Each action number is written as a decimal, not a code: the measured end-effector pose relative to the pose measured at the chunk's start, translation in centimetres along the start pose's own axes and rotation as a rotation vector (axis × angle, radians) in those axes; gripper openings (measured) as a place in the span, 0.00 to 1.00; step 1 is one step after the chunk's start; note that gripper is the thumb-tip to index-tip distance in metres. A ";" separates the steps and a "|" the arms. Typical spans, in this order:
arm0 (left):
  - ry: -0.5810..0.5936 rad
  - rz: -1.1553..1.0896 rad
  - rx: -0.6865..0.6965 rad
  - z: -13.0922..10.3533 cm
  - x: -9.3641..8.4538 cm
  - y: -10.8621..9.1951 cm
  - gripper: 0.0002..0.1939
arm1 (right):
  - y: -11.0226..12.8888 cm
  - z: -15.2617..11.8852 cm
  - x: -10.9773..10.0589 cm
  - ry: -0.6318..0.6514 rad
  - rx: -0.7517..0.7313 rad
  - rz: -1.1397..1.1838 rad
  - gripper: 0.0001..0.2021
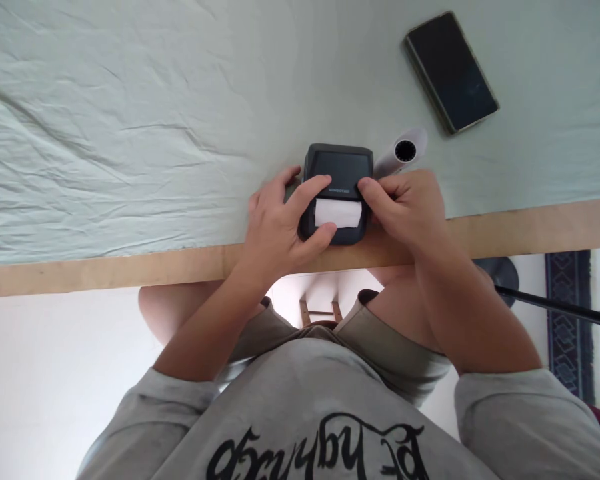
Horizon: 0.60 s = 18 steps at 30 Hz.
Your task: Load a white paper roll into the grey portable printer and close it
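A small dark portable receipt printer (339,167) lies at the near edge of the cloth-covered table. A strip of white paper (338,213) shows at its near end, below the lettering on its lid. My left hand (279,223) grips the printer from the left, with the index fingertip on the lid and the thumb at the near end by the paper. My right hand (413,203) is closed at the right side, its thumb on the lid's right edge and its other fingers curled, partly hidden. Just behind that hand lies a white paper roll (389,162) with a black core.
A dark phone-like device (453,72) in a case lies at the far right. The pale green cloth (130,127) is wrinkled on the left. A bare wooden edge (105,268) runs along the table's front, above my legs. A black pole (555,305) is at lower right.
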<state>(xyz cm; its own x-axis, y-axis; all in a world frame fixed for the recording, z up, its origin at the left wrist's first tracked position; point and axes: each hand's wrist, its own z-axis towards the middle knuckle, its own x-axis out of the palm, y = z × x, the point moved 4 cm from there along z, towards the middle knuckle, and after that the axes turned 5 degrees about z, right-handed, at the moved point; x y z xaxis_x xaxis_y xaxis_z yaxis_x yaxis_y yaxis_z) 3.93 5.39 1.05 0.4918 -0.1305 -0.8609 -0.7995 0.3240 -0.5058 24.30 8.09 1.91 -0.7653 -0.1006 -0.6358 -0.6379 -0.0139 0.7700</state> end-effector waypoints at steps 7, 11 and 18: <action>-0.016 -0.019 0.006 0.1 0.3 0.1 0.32 | 1.1 0.2 0.0 0.065 0.187 -0.203 0.33; -0.016 -0.022 0.007 0.1 0.4 0.1 0.32 | 1.6 0.4 -0.5 0.187 0.243 -0.208 0.32; -0.026 -0.022 0.001 0.1 0.3 0.0 0.31 | 0.2 1.0 -0.8 0.343 0.322 -0.055 0.30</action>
<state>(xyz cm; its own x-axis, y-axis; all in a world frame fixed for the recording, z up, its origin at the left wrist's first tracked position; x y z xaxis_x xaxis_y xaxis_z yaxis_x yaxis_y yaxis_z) 4.14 5.39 0.79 0.5177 -0.1131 -0.8481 -0.7884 0.3219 -0.5242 24.70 9.20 2.48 -0.6913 -0.4317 -0.5794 -0.7127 0.2756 0.6450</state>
